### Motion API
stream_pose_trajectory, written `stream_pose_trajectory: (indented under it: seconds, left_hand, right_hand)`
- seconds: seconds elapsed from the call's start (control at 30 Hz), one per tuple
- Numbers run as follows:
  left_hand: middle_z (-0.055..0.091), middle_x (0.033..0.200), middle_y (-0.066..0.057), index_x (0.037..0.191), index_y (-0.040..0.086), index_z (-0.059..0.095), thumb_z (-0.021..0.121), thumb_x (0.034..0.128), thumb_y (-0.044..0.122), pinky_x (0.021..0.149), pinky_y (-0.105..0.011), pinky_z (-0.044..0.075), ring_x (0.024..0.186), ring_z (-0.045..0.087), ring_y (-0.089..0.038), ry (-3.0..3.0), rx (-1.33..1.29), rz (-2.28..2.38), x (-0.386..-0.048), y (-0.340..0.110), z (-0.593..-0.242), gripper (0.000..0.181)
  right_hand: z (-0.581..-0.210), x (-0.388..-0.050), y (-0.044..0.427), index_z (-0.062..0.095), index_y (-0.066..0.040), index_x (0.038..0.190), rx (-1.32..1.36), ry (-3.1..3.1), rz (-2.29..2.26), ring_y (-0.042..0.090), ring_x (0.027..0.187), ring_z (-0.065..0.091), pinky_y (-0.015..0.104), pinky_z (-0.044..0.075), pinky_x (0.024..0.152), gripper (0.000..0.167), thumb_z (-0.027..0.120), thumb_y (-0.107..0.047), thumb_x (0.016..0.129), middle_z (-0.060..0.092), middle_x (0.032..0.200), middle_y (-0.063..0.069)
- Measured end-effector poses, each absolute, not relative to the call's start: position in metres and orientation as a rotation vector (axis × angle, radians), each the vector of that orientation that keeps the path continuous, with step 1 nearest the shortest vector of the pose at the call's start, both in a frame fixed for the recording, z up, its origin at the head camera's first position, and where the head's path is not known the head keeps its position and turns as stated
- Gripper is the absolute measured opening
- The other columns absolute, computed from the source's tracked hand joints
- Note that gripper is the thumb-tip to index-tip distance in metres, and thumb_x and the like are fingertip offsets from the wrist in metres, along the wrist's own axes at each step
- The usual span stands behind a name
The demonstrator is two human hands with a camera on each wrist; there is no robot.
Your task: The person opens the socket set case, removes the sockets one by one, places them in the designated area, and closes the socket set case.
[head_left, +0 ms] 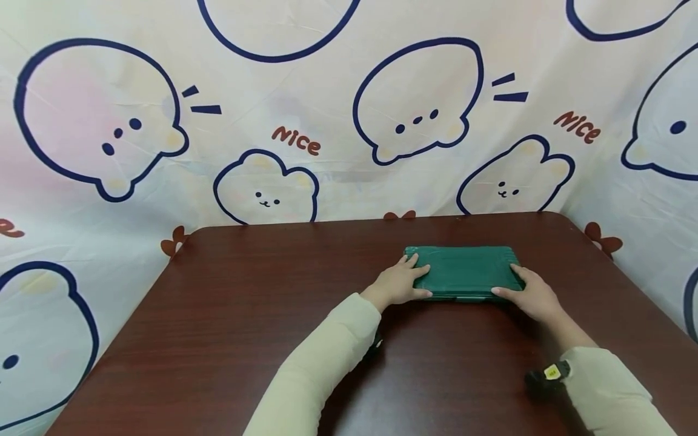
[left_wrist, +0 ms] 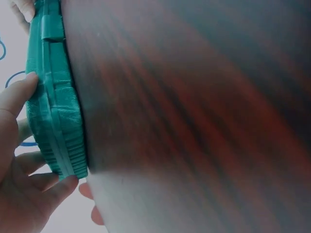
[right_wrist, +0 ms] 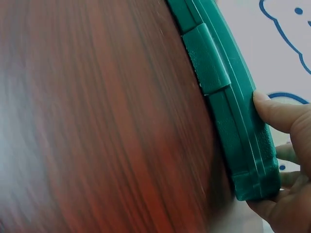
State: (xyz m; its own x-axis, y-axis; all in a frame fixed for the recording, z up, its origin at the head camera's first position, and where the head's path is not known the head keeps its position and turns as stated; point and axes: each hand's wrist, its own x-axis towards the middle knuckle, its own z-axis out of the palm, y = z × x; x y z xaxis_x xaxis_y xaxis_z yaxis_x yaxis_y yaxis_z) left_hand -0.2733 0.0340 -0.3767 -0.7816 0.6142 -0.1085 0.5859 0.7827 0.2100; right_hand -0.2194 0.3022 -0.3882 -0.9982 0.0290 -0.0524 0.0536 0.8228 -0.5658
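Note:
A flat green plastic case [head_left: 466, 269] lies on the dark wooden table, its long side facing me. My left hand [head_left: 399, 283] holds its left end, fingers spread over the top and corner, thumb at the front edge. At the opposite end, my right hand [head_left: 537, 297] grips the case, with the thumb on the front rim and the fingers round the short side. A latch [right_wrist: 206, 58] on the front side appears in the right wrist view, lying flat against the case. In the left wrist view, ribs [left_wrist: 73, 145] run along the case's corner. Its lid is down, so the inside is hidden.
The reddish-brown table [head_left: 245, 321] reaches back to a pale curtain [head_left: 338, 109] printed with blue cartoon outlines and "Nice". That same cloth hangs along both sides. A dark wrist device [head_left: 545, 380] sits by the right sleeve, close above the tabletop.

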Motion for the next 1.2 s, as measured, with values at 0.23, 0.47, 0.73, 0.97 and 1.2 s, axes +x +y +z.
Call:
stream_pose_trajectory:
  seconds: [0.23, 0.47, 0.73, 0.97, 1.2]
  left_hand:
    - [0.011, 0.143, -0.004, 0.136, 0.025, 0.028, 0.048, 0.0809, 0.050, 0.095, -0.035, 0.029, 0.129, 0.009, -0.022, 2.787, 0.947, 0.256, -0.268, 0.013, -0.376, 0.064]
    - [0.013, 0.142, -0.006, 0.135, 0.023, 0.030, 0.050, 0.0808, 0.049, 0.095, -0.037, 0.029, 0.128, 0.011, -0.023, 2.784, 0.945, 0.279, -0.261, -0.014, -0.376, 0.063]
    - [0.014, 0.142, -0.007, 0.135, 0.020, 0.032, 0.052, 0.0810, 0.046, 0.091, -0.038, 0.033, 0.128, 0.012, -0.024, 2.770, 0.900, 0.330, -0.248, -0.046, -0.372, 0.063]
    - [0.014, 0.142, -0.008, 0.135, 0.020, 0.032, 0.053, 0.0809, 0.045, 0.091, -0.041, 0.033, 0.129, 0.011, -0.024, 2.770, 0.853, 0.370, -0.239, -0.074, -0.371, 0.063]
    - [0.014, 0.142, -0.008, 0.135, 0.019, 0.032, 0.053, 0.0811, 0.045, 0.089, -0.042, 0.034, 0.129, 0.010, -0.024, 2.782, 0.834, 0.394, -0.231, -0.094, -0.371, 0.063]
  right_hand:
    - [-0.389, -0.213, 0.282, 0.014, 0.008, 0.134, 0.079, 2.970, -0.915, 0.051, 0.116, 0.017, 0.062, 0.019, 0.086, 0.098, 0.052, -0.059, 0.074, 0.017, 0.130, 0.036]
    - [-0.389, -0.211, 0.257, 0.015, 0.007, 0.135, 0.072, 2.944, -0.978, 0.050, 0.117, 0.017, 0.061, 0.019, 0.087, 0.096, 0.055, -0.057, 0.074, 0.016, 0.132, 0.035]
    - [-0.390, -0.206, 0.225, 0.016, 0.002, 0.137, 0.084, 2.890, -1.076, 0.047, 0.119, 0.016, 0.060, 0.020, 0.088, 0.093, 0.058, -0.052, 0.074, 0.012, 0.135, 0.031]
    - [-0.390, -0.204, 0.202, 0.019, 0.002, 0.136, 0.028, 2.889, -1.075, 0.046, 0.118, 0.021, 0.059, 0.023, 0.087, 0.089, 0.060, -0.049, 0.075, 0.015, 0.134, 0.030]
    - [-0.389, -0.201, 0.182, 0.018, 0.003, 0.136, -0.028, 2.865, -1.106, 0.046, 0.117, 0.021, 0.058, 0.026, 0.086, 0.087, 0.060, -0.046, 0.076, 0.014, 0.133, 0.030]
